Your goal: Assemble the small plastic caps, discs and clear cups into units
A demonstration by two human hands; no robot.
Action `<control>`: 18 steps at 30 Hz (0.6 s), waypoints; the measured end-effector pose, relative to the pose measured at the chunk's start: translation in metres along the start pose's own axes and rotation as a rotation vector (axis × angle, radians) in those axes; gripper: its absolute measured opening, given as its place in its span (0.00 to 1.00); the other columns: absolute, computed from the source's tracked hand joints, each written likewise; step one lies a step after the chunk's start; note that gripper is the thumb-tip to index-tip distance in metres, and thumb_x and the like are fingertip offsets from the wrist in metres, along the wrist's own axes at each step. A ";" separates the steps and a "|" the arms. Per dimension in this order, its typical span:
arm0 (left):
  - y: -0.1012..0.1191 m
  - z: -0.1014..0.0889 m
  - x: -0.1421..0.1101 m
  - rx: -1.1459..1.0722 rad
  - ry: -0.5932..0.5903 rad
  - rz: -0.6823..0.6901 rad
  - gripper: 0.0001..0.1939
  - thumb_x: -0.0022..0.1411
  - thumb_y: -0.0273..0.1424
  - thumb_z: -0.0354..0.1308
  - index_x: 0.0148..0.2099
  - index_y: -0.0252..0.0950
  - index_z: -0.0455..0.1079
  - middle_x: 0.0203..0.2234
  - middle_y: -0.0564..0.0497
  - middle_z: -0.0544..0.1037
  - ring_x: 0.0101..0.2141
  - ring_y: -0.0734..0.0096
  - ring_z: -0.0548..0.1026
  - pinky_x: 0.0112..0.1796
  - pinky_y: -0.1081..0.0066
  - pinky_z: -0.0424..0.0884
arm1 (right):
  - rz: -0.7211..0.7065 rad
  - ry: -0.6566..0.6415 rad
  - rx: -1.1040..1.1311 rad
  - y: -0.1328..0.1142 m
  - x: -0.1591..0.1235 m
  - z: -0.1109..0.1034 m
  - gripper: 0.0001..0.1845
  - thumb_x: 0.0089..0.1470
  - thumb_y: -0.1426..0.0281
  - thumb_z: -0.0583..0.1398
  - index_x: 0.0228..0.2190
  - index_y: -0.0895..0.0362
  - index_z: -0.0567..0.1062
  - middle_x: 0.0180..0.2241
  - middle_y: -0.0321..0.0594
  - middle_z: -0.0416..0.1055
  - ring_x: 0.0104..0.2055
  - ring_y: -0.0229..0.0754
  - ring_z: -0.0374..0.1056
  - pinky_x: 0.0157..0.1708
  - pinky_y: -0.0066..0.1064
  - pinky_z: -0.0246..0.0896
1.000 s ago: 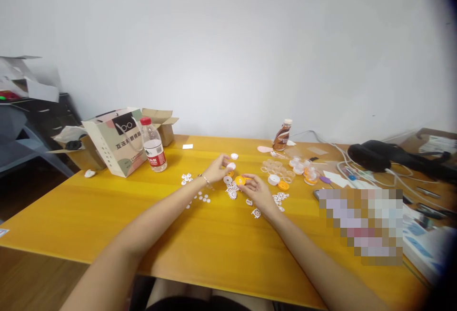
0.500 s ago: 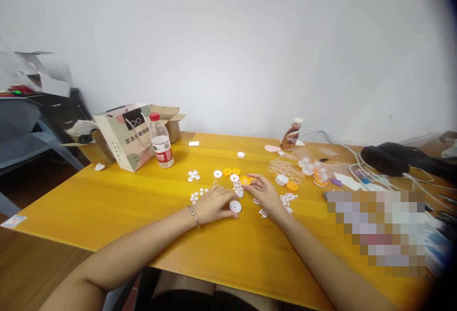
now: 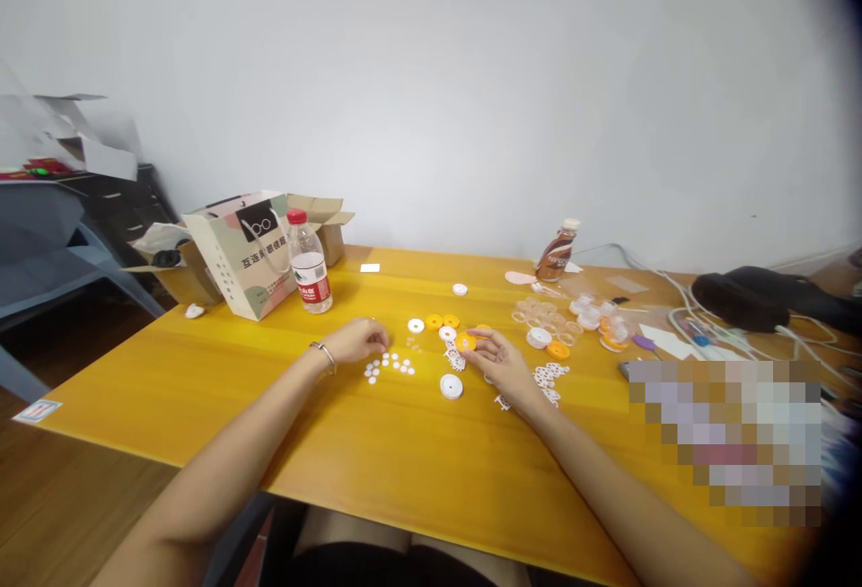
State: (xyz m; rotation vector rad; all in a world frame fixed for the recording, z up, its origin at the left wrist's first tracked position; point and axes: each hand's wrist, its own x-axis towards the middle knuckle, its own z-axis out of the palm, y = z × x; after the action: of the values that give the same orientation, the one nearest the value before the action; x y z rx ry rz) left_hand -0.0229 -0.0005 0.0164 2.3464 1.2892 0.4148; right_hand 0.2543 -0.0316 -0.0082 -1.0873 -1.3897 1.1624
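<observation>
My right hand (image 3: 502,367) pinches an orange round disc (image 3: 465,342) by its edge, slightly above the table. Beneath that disc lie white lattice-like plastic pieces (image 3: 455,358). My left hand (image 3: 356,340) is farther left, fingers curled together and pointing down; whatever they hold, if anything, is hidden. Small flat white discs (image 3: 396,364) are scattered just in front of it. Between the hands, a larger white round disc (image 3: 451,386) lies near me. Behind it are a white ring (image 3: 416,326), another white ring (image 3: 447,334) and orange rings (image 3: 435,322).
Clear rings (image 3: 539,313) and a white round part (image 3: 539,337) lie right of my right hand. A water bottle (image 3: 310,268) and paper bag (image 3: 246,259) stand at the left. A brown drink bottle (image 3: 558,250) stands at the back, with cables (image 3: 673,304) farther right.
My left hand has moved left, away from the large white disc, to where small white knobs lay. My right hand still holds the orange disc. The view has shifted slightly.
</observation>
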 end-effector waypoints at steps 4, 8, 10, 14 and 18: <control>0.003 0.005 0.003 -0.016 -0.006 -0.002 0.06 0.49 0.30 0.54 0.29 0.33 0.70 0.24 0.51 0.74 0.26 0.74 0.70 0.29 0.77 0.63 | -0.018 -0.028 -0.001 0.001 0.000 0.000 0.21 0.37 0.63 0.64 0.36 0.54 0.67 0.26 0.35 0.70 0.30 0.38 0.68 0.35 0.31 0.63; 0.006 0.004 0.002 -0.015 0.005 0.002 0.07 0.51 0.31 0.53 0.29 0.33 0.70 0.25 0.52 0.74 0.27 0.74 0.70 0.31 0.76 0.63 | -0.016 -0.039 0.003 0.002 0.000 0.000 0.20 0.38 0.65 0.64 0.36 0.54 0.67 0.26 0.35 0.70 0.30 0.37 0.68 0.37 0.32 0.62; 0.008 0.002 -0.001 -0.018 -0.018 0.003 0.07 0.50 0.32 0.55 0.29 0.33 0.70 0.24 0.52 0.75 0.27 0.74 0.70 0.31 0.77 0.63 | -0.014 -0.041 0.006 0.001 -0.001 0.001 0.20 0.38 0.65 0.64 0.36 0.54 0.67 0.26 0.34 0.70 0.30 0.37 0.68 0.37 0.32 0.62; 0.013 0.002 -0.006 -0.012 -0.099 0.003 0.07 0.46 0.31 0.58 0.30 0.34 0.70 0.24 0.52 0.75 0.26 0.74 0.70 0.27 0.78 0.62 | -0.010 -0.040 0.022 -0.002 -0.003 0.003 0.20 0.38 0.66 0.64 0.36 0.55 0.68 0.26 0.34 0.70 0.31 0.37 0.68 0.38 0.32 0.62; 0.021 0.006 -0.008 0.100 -0.030 -0.018 0.03 0.48 0.25 0.55 0.27 0.34 0.71 0.23 0.51 0.75 0.25 0.73 0.70 0.28 0.76 0.61 | -0.013 -0.056 0.049 -0.006 -0.006 0.006 0.20 0.37 0.65 0.64 0.36 0.55 0.68 0.28 0.36 0.71 0.33 0.39 0.68 0.39 0.33 0.62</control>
State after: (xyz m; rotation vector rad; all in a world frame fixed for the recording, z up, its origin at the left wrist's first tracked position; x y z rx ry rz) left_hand -0.0093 -0.0189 0.0215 2.4114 1.3444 0.3151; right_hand 0.2487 -0.0389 -0.0037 -1.0170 -1.4024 1.2201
